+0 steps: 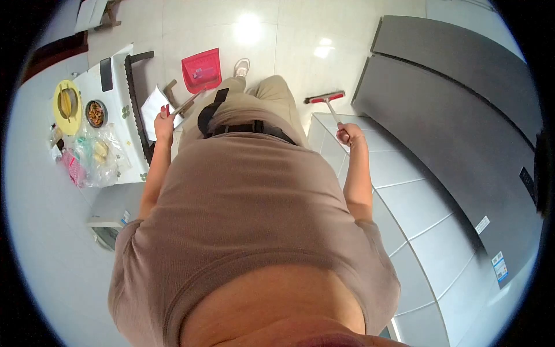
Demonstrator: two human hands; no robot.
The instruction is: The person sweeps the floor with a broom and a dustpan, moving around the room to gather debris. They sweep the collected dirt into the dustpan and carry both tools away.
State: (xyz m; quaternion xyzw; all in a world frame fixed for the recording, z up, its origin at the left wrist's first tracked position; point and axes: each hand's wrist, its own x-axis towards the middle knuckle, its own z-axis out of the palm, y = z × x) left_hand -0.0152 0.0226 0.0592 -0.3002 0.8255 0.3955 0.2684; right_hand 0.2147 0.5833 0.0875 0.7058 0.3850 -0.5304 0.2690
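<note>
Gripping the pink dustpan (202, 70) by its handle, your left hand (164, 125) has its fingers closed round the stick — pan out over the tiled floor (277, 46), beside your shoe (241, 67). Your right hand (350, 135) has the broom (325, 98), fingers curled shut on its handle; the red-and-grey head is near the grey fridge (439, 92), maybe touching the floor, hard to tell from above. Left side, counter (134, 141) — yellow dish (68, 110), dark-rimmed bowl of food (96, 114), black flat item (106, 74), plastic bags (98, 153).
</note>
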